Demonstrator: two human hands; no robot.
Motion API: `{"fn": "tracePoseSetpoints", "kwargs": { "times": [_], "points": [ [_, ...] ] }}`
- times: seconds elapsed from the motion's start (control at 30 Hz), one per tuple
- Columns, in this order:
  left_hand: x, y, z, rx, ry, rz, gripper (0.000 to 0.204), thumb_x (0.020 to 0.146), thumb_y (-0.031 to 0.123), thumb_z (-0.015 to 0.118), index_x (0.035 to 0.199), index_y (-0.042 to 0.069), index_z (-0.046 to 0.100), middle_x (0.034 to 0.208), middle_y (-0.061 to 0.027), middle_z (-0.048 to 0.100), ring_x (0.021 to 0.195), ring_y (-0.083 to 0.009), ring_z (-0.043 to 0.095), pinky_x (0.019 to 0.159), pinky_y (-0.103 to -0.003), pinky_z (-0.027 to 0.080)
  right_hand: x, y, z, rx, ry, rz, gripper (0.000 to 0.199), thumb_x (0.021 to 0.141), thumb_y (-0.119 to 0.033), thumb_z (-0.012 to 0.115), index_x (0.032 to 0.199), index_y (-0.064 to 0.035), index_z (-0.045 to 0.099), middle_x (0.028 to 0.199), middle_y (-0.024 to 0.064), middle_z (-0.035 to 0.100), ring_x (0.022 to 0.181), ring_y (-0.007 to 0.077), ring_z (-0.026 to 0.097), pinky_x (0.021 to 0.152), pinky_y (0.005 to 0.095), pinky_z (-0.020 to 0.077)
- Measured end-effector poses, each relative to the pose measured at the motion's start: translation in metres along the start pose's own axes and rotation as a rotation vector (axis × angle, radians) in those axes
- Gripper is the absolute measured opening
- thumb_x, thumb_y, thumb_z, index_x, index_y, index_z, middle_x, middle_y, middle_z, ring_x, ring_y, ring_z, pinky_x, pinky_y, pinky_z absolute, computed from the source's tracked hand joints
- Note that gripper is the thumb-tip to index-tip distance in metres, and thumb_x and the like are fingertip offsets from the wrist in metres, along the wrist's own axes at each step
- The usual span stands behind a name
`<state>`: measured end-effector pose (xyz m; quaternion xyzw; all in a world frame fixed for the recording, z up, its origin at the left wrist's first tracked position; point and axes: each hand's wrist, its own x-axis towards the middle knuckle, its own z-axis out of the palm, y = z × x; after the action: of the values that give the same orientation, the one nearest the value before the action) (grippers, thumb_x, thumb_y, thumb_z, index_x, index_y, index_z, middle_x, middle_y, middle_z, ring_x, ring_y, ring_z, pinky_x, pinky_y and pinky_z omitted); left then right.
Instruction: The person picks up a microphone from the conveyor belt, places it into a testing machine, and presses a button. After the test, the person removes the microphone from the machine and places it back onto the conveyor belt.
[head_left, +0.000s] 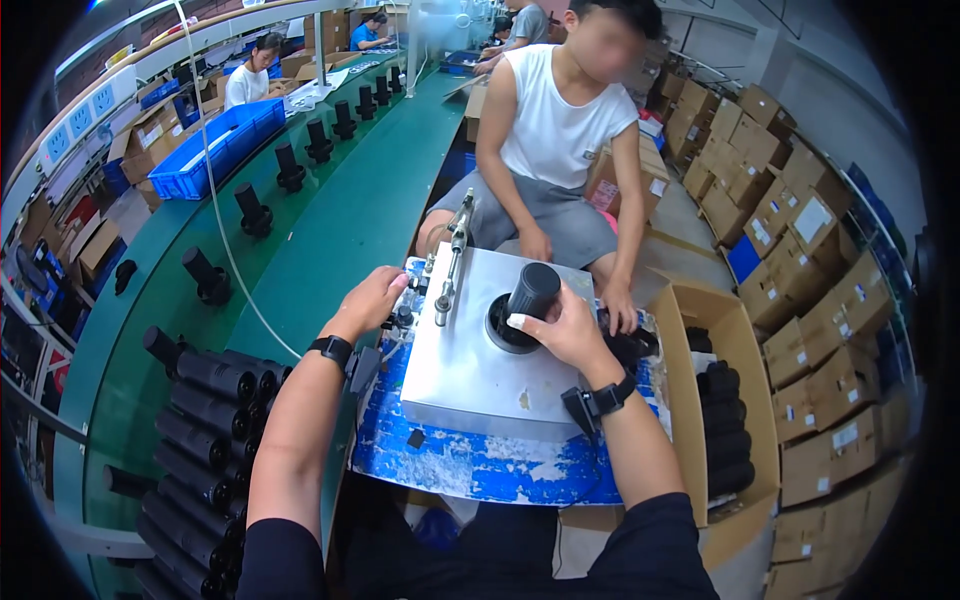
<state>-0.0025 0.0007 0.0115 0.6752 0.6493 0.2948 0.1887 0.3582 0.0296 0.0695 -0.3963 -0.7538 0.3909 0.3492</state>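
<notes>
In front of me stands a silver metal box (460, 375) with a round dark socket (512, 338) in its top. My right hand (575, 330) is wrapped round a black ribbed cylinder (537, 288), which stands tilted in the socket; a white cover shows on the thumb tip. At the box's far left edge, my left hand (372, 302) is closed by small metal fittings (408, 315); its fingertips are partly hidden and I cannot make out what they grip. A metal air cylinder (455, 262) is mounted beside them.
The box rests on a worn blue board (450, 465). Stacked black cylinders (205, 435) lie at left beside a green conveyor (330, 215) carrying black parts. An open carton (690, 420) stands at right. Opposite sits a co-worker (565, 130), one hand near black parts (630, 345).
</notes>
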Motion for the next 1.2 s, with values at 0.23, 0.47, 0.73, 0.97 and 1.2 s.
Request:
{"fn": "tracePoseSetpoints", "kwargs": {
  "times": [0.23,0.47,0.73,0.97,1.2],
  "points": [
    [0.003,-0.008,0.001,0.056,-0.008,0.003,0.053,0.112,0.042,0.040,0.137,0.002,0.063,0.143,-0.0188,0.061,0.134,-0.0362,0.058,0.114,-0.043,0.045,-0.007,-0.022,0.005,-0.098,0.026,0.043,0.060,0.082,-0.013,0.090,0.133,-0.0014,0.059,0.110,0.0019,0.070,0.096,0.0088,0.065,0.087,0.0267,0.0548],
    [-0.001,0.002,-0.002,0.077,0.018,0.001,0.057,0.112,0.044,0.040,0.151,0.004,0.050,0.144,-0.0216,0.061,0.134,-0.0378,0.057,0.114,-0.043,0.044,-0.009,-0.011,0.007,-0.077,0.082,-0.028,0.064,0.082,-0.015,0.090,0.135,-0.0015,0.058,0.106,0.0015,0.070,0.092,0.0097,0.066,0.084,0.0275,0.0554],
    [-0.193,0.061,-0.017,-0.687,0.508,-0.039,0.043,0.110,0.028,0.056,0.143,0.001,0.054,0.120,-0.0090,0.068,0.088,-0.0110,0.060,0.076,-0.025,0.048,0.000,-0.042,0.009,-0.147,0.059,-0.076,0.050,0.080,-0.025,0.091,0.118,-0.0022,0.068,0.100,0.0031,0.071,0.094,0.0122,0.066,0.085,0.0311,0.0552],
    [-0.476,0.097,-0.008,-1.003,0.297,-0.415,0.019,0.103,0.016,0.068,0.111,0.000,0.073,0.105,-0.0105,0.073,0.098,-0.0175,0.067,0.086,-0.028,0.051,-0.001,-0.287,-0.004,0.564,0.263,-0.641,0.045,0.101,-0.029,0.053,0.132,0.0036,0.061,0.122,0.0168,0.070,0.110,0.0298,0.072,0.097,0.0437,0.0607],
    [-0.639,0.161,-0.093,-1.003,0.904,-0.238,0.017,0.097,0.007,0.069,0.112,-0.001,0.072,0.098,-0.0152,0.072,0.090,-0.0234,0.067,0.080,-0.034,0.052,0.021,-0.382,0.352,0.413,-0.181,-0.810,0.051,0.082,-0.024,0.089,0.117,-0.0026,0.060,0.103,0.0074,0.066,0.097,0.0170,0.064,0.088,0.0346,0.0558]
  ]
}}
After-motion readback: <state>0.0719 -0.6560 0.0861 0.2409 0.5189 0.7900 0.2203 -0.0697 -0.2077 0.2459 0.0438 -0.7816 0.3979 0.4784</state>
